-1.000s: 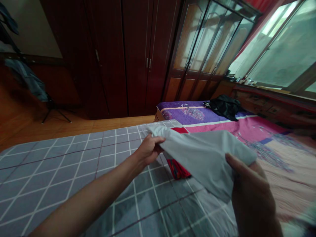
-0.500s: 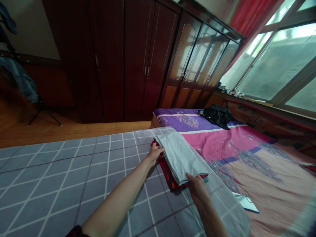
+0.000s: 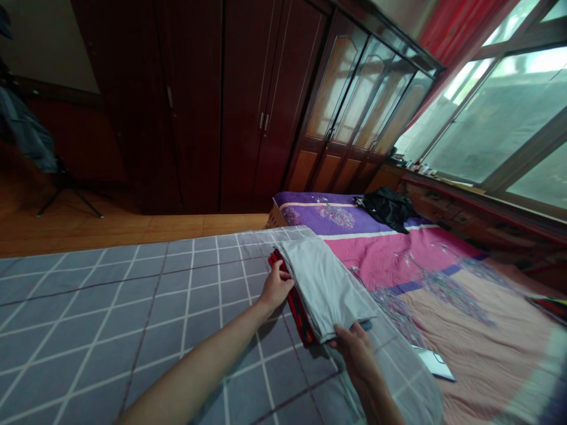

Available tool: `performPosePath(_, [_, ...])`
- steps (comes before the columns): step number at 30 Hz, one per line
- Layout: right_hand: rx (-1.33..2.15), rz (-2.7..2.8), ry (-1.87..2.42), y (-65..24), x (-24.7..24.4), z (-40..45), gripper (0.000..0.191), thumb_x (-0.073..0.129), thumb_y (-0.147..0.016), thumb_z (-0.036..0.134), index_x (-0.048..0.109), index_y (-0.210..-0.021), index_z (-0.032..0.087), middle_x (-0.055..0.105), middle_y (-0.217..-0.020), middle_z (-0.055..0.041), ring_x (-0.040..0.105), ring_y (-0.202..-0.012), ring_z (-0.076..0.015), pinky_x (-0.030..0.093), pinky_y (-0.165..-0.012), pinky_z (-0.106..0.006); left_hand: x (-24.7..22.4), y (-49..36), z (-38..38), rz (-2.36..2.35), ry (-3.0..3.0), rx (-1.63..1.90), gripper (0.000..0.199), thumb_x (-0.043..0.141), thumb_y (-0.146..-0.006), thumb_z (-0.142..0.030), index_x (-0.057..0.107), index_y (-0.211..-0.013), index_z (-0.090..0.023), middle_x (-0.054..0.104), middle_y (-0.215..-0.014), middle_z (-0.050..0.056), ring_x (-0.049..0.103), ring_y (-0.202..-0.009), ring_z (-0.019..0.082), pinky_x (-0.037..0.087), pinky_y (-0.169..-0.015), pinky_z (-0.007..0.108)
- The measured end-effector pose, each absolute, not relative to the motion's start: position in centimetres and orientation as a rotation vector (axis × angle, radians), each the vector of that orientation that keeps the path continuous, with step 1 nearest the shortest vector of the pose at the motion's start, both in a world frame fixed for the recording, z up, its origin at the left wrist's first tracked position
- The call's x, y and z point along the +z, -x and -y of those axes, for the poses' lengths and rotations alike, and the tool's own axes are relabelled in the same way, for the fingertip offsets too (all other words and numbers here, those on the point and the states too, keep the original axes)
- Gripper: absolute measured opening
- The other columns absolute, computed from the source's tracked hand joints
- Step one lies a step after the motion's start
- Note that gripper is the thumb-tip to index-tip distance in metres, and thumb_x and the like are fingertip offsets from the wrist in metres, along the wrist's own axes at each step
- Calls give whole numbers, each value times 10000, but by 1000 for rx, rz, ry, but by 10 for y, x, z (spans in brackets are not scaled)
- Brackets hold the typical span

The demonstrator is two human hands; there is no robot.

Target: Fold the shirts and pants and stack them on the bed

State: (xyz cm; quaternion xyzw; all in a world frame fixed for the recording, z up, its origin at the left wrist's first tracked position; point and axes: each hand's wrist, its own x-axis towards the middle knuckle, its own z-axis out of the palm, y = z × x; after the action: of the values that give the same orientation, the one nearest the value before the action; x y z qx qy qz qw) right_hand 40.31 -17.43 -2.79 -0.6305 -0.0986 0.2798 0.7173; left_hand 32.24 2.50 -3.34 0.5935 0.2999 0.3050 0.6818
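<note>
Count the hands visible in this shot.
2: the left hand at the side of the folded grey cloth, and the right hand at its near end.

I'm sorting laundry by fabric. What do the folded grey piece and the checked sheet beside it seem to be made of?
The folded grey piece looks like a soft woven fabric, perhaps cotton: matte, with limp folds. The exact fibre can't be told. The checked sheet also looks like matte cloth, with a printed or woven white grid and soft wrinkles, though its fibre is unclear too.
</note>
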Motion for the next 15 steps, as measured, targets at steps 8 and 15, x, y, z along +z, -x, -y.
performPosePath(8, [588, 168, 1445, -398, -39, 171, 399, 788, -563, 319, 450, -749, 219, 530, -513, 100, 498, -379, -101, 430, -388, -219, -62, -221, -19, -570, -1409, 614, 545, 545, -756, -199, 372, -1274, -192, 556, -935, 17, 585, -650, 101, 454, -647, 260])
performPosePath(15, [454, 310, 1773, -407, -20, 188, 382, 715, -617, 532, 543, -713, 206, 568, -496, 24, 561, -448, -179, 410, -439, -274, -55, -210, -17, -510, -1402, 640, 518, 539, -778, -250, 386, -1269, -185, 554, -953, 21, 584, -660, 101, 470, -686, 278])
